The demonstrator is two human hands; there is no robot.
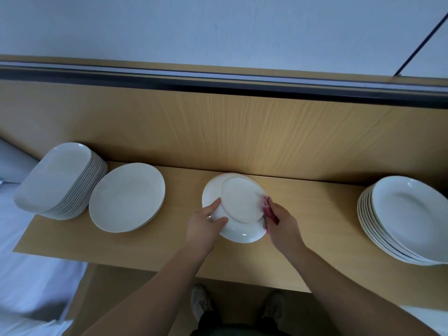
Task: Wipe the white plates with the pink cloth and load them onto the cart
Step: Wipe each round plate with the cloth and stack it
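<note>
left hand (206, 223) grips the plate (242, 200) while right hand (282, 223) clutches a mostly hidden pink cloth (267, 206), seemingly touching its rim.

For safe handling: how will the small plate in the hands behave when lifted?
The small plate looks glossy, so probably slippery; the left hand grips only its rim. It seems rigid, likely brittle. The pink cloth in the right hand may add grip.
</note>
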